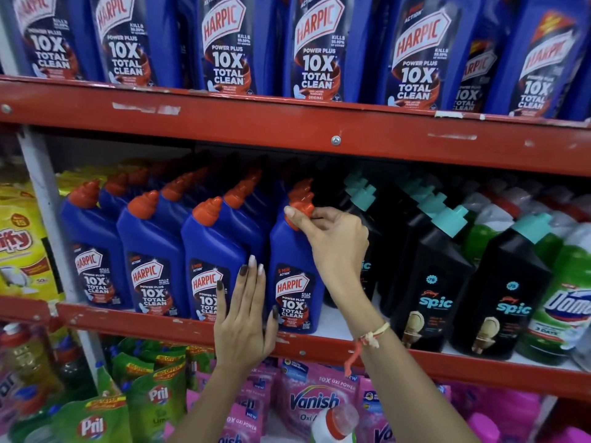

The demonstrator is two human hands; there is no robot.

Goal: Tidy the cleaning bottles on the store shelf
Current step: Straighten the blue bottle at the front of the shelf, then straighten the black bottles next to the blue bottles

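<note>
Blue Harpic bottles with orange-red caps stand in rows on the middle shelf (pixel 179 327). My right hand (pixel 332 241) grips the neck and cap of the rightmost front Harpic bottle (pixel 292 282), which stands upright at the shelf's front. My left hand (pixel 246 314) lies flat with fingers extended against the left side of that bottle, between it and the neighbouring Harpic bottle (pixel 208 266). Right of them stand black Spic bottles (pixel 431 282) with teal caps, with a gap of bare white shelf between the held bottle and them.
A row of larger Harpic bottles (pixel 319 49) fills the upper shelf. Green Domex bottles (pixel 563 298) stand at the far right, yellow packs (pixel 22 251) at the left. Below are green Pril pouches (pixel 153 394) and pink Vanish packs (pixel 316 398).
</note>
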